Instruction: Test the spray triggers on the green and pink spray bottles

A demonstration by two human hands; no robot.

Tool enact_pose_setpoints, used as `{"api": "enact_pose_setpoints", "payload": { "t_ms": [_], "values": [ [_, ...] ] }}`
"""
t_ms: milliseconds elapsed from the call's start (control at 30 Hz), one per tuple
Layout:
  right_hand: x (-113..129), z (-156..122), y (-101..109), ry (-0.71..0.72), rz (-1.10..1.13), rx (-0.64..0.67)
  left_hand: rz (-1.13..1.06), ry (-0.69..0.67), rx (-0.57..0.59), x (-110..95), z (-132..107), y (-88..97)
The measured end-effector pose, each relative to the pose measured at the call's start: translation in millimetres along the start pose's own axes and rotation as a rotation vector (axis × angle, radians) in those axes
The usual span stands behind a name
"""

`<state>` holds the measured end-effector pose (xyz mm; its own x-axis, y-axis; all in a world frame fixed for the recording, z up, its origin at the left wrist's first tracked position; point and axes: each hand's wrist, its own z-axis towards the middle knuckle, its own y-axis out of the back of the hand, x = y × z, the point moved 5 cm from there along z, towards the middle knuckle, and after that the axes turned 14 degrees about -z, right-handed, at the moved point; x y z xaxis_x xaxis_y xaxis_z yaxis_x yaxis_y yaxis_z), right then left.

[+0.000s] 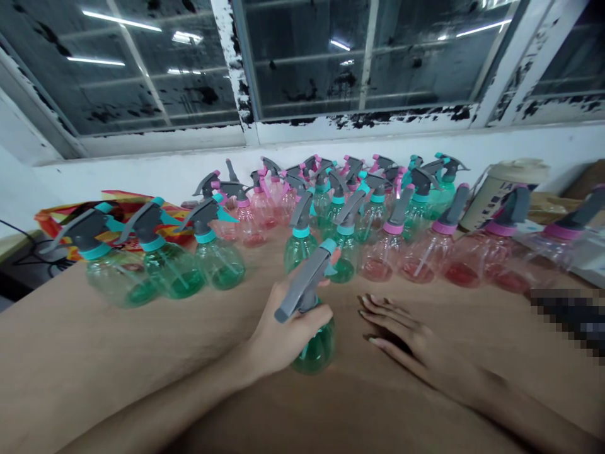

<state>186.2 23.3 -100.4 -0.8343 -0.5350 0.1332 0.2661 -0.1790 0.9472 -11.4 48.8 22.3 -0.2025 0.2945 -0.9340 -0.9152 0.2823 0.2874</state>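
Note:
My left hand (288,325) is wrapped round the neck of a green spray bottle (316,353) with a grey trigger head and teal collar. The bottle stands upright at the table's middle, its neck partly hidden by my fingers. Resting on the wood to its right, my right hand (401,334) has its fingers stretched out and holds nothing. Just beyond them are two green spray bottles, one of them a teal-collared bottle (343,268), and a pink spray bottle (378,261). Three more green bottles, including a left-hand bottle (220,265), stand in a row to the left.
Several pink and green spray bottles crowd the back of the wooden table (189,353) by the wall. A red and yellow bag (127,202) lies behind the left row. At back right stands a cream cylindrical container (501,183). A pixelated dark object (574,318) is at the right edge.

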Motion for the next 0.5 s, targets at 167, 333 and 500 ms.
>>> {"api": "enact_pose_setpoints", "payload": {
  "t_ms": [167, 333, 500],
  "values": [
    [0.1, -0.1, 1.8, 0.004, 0.021, -0.012, -0.04, 0.062, 0.03, 9.1, -1.0, 0.7],
    [-1.1, -0.5, 2.3, 0.007, 0.047, -0.03, -0.088, 0.033, 0.057, 16.6, -1.1, 2.2],
    [-0.8, -0.1, 1.3, -0.002, 0.028, -0.015, -0.167, 0.003, 0.001, 11.4, -0.7, 1.8]
  ]
}}
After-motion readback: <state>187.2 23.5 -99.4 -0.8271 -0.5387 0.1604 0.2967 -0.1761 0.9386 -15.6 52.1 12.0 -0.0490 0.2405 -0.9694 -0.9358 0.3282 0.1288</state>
